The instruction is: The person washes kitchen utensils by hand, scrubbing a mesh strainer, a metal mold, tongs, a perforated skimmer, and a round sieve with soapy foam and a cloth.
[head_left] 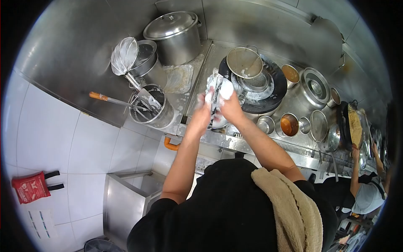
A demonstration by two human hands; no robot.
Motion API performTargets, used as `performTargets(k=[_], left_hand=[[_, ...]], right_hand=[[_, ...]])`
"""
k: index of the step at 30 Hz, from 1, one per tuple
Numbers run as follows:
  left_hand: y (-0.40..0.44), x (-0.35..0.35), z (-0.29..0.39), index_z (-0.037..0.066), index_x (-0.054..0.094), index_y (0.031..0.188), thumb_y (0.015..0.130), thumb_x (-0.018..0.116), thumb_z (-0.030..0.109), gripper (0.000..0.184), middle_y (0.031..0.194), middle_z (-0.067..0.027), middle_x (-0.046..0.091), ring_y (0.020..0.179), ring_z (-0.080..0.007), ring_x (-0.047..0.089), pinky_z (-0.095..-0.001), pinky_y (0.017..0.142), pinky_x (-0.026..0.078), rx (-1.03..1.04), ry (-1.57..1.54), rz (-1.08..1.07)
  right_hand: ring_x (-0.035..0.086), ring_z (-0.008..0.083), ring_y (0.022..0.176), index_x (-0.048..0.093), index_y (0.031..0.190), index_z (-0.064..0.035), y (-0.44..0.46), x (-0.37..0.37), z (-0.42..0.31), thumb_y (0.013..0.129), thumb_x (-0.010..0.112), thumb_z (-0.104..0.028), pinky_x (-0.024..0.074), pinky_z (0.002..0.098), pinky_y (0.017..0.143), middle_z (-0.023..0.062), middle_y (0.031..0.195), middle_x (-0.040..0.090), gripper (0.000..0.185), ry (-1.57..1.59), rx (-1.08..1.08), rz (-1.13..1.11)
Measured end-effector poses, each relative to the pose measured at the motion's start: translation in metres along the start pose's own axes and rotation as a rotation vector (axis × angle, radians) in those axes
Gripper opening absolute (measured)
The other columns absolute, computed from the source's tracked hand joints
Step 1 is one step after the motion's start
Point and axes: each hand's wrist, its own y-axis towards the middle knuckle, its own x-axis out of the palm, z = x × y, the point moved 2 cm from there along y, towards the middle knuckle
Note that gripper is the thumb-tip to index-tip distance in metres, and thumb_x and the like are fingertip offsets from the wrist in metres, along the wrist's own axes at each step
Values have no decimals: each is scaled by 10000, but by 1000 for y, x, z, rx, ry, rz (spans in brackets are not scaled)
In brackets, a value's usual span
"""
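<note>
Both my hands are together over the front of the stove, around a long foam-covered utensil (215, 94) with dark streaks and a wire-like end pointing away from me. Suds hide its exact kind. My left hand (203, 108), slightly blurred, is closed on its left side. On the other side my right hand (231, 108) is closed too, with a thick white lump (226, 89) at its fingers; I cannot tell whether this is a sponge or foam. Just beyond them, a large black wok (279, 82) holds soapy water, a metal bowl and a round strainer (244, 63).
A metal pot (170, 112) on the left holds a spatula and an orange-handled tool, with a wire skimmer (126, 54) above. Behind stands a lidded stockpot (184, 42). Sauce pots (289, 125) and a sieve (319, 126) line the right. Another person (365, 197) works at far right.
</note>
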Motion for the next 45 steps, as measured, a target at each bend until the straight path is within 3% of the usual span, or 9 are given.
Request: performTargets(k=[1,13,18,23,27,35,41,43,45], left_hand=[[-17,3,5,108,514,1275,1079,481,370,329,831,-36,575,604,-113,515,-270,528,413,-252,-46,-54],[-29,8,17,87,598,1243,1066,519,317,301,808,2,593,606,-53,498,-200,463,349,-184,-22,-83],[-18,8,10,90,631,1243,1059,550,304,293,828,37,594,627,-44,502,-198,533,404,-180,-42,-18],[-15,11,12,126,592,1274,1066,515,361,323,743,20,565,552,-54,478,-213,444,353,-258,-40,97],[-14,13,12,130,589,1197,1071,488,396,312,688,5,540,498,-72,443,-229,399,316,-301,-5,54],[-20,34,6,100,572,1056,1083,447,410,335,606,-3,477,443,-89,369,-261,370,275,-345,-75,-23],[-15,41,-22,86,583,1005,1084,440,392,348,608,3,482,449,-95,388,-280,382,297,-82,29,78],[-11,32,-49,56,596,1048,1079,441,355,338,657,-11,520,495,-112,435,-300,430,346,21,189,117],[-10,15,-63,2,615,1149,1068,446,302,354,752,-47,590,581,-146,517,-338,519,432,52,453,98]], right_hand=[[623,159,1041,587,1250,3,1,-2,-4,969,638,-110,494,315,913,64,1138,675,307,-50,-18,30],[630,129,948,622,1205,-10,13,-14,-16,984,650,-178,506,313,860,44,1064,683,278,362,-40,83],[627,131,1023,631,1213,-12,-1,-29,-5,973,637,-126,506,307,893,43,1104,687,265,102,144,-54],[621,112,924,648,1177,-7,20,-50,-22,987,648,-188,493,266,810,23,1057,688,263,207,16,266],[616,126,999,624,1225,-2,-11,-32,-37,963,693,-234,480,286,893,32,1113,678,356,-203,15,26],[631,122,1025,627,1238,28,10,-23,-51,971,672,-94,499,286,885,48,1133,693,297,234,-86,188],[665,156,997,625,1254,-48,30,-25,-42,1045,563,-231,530,309,860,54,1158,685,284,641,44,453],[667,228,1037,644,1244,-66,33,-35,-58,1022,577,-211,522,376,909,77,1159,690,273,38,-132,375],[647,300,1022,631,1255,-3,30,-35,-53,978,632,-202,510,393,924,147,1169,673,342,-602,-614,338]])
